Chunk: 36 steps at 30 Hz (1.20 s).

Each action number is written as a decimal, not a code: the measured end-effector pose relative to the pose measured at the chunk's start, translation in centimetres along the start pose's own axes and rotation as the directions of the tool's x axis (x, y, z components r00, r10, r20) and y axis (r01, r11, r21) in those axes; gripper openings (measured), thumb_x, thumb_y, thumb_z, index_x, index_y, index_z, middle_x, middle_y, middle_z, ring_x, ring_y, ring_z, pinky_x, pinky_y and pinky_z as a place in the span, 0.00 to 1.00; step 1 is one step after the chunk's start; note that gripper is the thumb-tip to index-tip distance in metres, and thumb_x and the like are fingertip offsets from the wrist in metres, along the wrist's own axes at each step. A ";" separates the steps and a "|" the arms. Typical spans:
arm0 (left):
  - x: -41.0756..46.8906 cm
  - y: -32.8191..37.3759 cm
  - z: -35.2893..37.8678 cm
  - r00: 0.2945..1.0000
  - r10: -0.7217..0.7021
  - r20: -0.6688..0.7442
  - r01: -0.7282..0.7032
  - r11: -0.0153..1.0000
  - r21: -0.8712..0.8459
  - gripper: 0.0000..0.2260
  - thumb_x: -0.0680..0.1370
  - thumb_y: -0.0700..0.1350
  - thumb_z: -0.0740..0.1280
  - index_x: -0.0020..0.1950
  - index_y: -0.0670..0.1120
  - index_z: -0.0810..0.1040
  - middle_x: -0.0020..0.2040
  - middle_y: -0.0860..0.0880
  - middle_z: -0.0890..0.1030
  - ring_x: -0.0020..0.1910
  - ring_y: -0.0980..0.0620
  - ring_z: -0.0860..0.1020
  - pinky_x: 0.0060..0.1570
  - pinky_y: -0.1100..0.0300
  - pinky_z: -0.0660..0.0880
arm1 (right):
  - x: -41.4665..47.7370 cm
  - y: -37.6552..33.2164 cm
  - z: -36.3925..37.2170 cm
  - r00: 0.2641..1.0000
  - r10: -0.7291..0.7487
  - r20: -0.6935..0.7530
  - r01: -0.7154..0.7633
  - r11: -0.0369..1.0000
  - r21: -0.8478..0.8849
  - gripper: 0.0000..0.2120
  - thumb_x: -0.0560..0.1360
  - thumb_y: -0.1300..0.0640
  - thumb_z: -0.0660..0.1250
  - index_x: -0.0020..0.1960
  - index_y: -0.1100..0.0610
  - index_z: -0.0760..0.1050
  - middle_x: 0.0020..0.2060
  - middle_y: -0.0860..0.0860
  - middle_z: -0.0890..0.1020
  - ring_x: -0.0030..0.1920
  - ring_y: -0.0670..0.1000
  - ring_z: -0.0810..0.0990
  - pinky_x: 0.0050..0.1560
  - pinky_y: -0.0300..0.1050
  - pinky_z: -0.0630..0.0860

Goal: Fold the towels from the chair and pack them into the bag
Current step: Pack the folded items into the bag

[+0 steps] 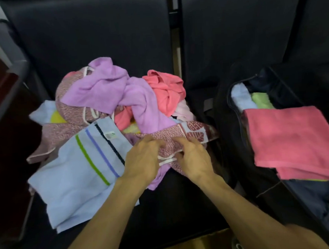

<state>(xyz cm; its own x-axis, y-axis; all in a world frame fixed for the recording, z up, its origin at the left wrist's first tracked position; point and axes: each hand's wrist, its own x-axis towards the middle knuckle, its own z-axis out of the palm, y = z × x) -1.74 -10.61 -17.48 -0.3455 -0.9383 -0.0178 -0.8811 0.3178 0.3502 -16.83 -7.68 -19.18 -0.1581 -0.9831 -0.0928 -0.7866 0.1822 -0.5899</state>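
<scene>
pinching the patterned maroon towel [177, 136] with both hands, left hand [142, 161] and right hand [192, 157] should find corners, lifting clear of the lilac towel [107, 89].

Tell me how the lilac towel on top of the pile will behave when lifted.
The lilac towel will probably hang floppy: it lies crumpled in soft folds. It looks light, plain terry. One end trails under the patterned towel both hands grip, so it may snag or drag neighbours.
</scene>
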 end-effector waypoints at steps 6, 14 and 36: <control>-0.3 -1.5 0.6 0.999 -0.018 -0.036 0.021 0.995 0.094 0.15 0.76 0.42 0.69 0.61 0.53 0.78 0.61 0.51 0.76 0.60 0.46 0.75 0.47 0.52 0.75 | 1.2 0.2 0.0 0.978 -0.137 -0.160 0.109 0.979 -0.173 0.08 0.80 0.56 0.63 0.53 0.54 0.81 0.57 0.53 0.73 0.60 0.56 0.67 0.63 0.58 0.67; -3.0 -2.7 -2.5 0.974 0.030 -0.227 -0.090 0.962 -0.260 0.06 0.76 0.38 0.68 0.47 0.49 0.79 0.44 0.51 0.78 0.42 0.49 0.76 0.43 0.52 0.74 | -0.4 0.3 -0.8 0.959 -0.247 0.137 0.264 0.956 -0.125 0.34 0.76 0.51 0.70 0.78 0.49 0.60 0.72 0.52 0.68 0.70 0.58 0.68 0.68 0.54 0.68; -7.9 -8.4 -5.0 0.959 -0.187 -0.214 0.233 0.948 0.216 0.62 0.53 0.82 0.58 0.81 0.51 0.55 0.79 0.45 0.62 0.60 0.34 0.75 0.49 0.38 0.75 | -7.7 -8.2 -9.1 0.920 0.055 0.387 -0.381 0.354 0.854 0.08 0.71 0.62 0.65 0.44 0.61 0.83 0.34 0.58 0.84 0.40 0.57 0.81 0.50 0.49 0.76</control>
<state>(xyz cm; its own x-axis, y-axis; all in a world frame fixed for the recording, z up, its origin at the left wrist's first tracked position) 9.95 -6.54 -15.62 -0.0972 -0.9883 0.1179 -0.9858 0.1119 0.1255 -14.63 -1.42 -6.32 0.0422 -0.9025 -0.4286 0.2916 0.4215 -0.8587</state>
